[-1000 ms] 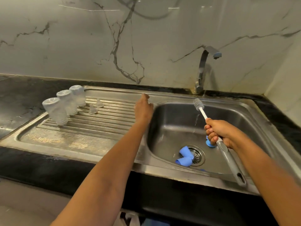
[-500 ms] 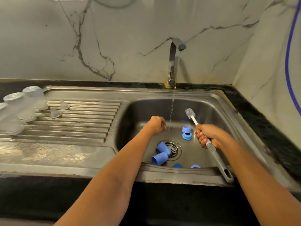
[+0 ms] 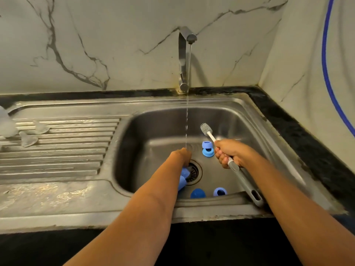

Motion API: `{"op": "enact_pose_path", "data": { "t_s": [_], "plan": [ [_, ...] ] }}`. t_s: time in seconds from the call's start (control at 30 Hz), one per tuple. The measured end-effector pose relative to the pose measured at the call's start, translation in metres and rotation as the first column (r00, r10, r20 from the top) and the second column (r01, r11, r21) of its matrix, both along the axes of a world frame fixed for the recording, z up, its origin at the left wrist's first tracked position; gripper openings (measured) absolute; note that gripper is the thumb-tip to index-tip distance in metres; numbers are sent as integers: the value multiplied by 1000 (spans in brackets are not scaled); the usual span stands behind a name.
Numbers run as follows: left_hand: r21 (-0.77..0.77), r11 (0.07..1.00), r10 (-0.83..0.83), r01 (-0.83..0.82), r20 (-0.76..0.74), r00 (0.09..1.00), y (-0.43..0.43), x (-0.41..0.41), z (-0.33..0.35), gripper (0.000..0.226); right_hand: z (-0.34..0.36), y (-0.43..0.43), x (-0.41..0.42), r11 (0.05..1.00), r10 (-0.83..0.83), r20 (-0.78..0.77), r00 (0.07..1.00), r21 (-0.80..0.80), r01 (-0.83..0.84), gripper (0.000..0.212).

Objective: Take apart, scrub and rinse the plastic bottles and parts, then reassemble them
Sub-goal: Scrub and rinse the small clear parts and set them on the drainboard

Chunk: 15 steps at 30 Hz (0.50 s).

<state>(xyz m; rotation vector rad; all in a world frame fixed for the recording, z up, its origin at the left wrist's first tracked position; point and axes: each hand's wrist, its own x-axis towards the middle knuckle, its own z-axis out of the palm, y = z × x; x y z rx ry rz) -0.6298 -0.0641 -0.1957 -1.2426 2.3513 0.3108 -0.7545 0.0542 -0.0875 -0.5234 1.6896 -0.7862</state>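
Steel sink [image 3: 157, 121], tap [image 3: 183, 54] on, thin stream [image 3: 186, 116] fell just at 12 o'clock of the drain [image 3: 195, 172].

Clock below is centred on the drain.

**Progress, judged:**
- The bottles were fully apart.
- Clear bottles [image 3: 5, 125] and two nipples [image 3: 40, 128] sat on the drainboard [image 3: 67, 154] far out at 9 o'clock, likely washed already.
- The blue parts were all in the basin, so probably still to scrub and rinse.
- Two caps [image 3: 182, 179] touched the drain edge at 9 o'clock.
- A collar [image 3: 208, 149] lay at 1 o'clock, a dome cap [image 3: 197, 193] at 6 and a ring [image 3: 220, 191] at 5.
- Reassembly was not begun.

**Hands:**
- The left hand [image 3: 182, 156] reached down over the two caps, under the stream. Its fingers were hidden behind the wrist, so spread or pinching could not be told.
- The right hand [image 3: 228, 152], at 2 o'clock, was fisted round the brush [image 3: 243, 179] near the neck.

**Brush:** Its long axis ran 11 to 5 o'clock. The bristle head was up and away at the 11 end, clear of the water. The grey handle slanted back, its tail over the near rim. The caps by the drain seemed to lie on their sides, too covered to give a heading.
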Motion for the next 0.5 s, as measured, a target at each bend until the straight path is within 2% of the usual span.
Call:
{"op": "enact_pose_path", "data": {
  "t_s": [0.17,0.4,0.43,0.5],
  "plan": [
    [-8,1000,2,-2,22,1000,9,-9,-8,39,-1,-1,0,1000,-3,-18,1000,2,3,37],
    [-17,998,-56,55,-97,994,11,-10,-7,34,-1,-1,-2,1000,-11,-37,999,-6,10,37],
    [-12,999,-51,50,-105,993,9,-9,-7,32,-1,0,-2,1000,-12,-37,999,-8,12,36],
    [-12,998,56,-60,-201,978,3,-8,-4,28,0,0,-2,1000,-16,-35,999,-11,15,35]
  ]
}}
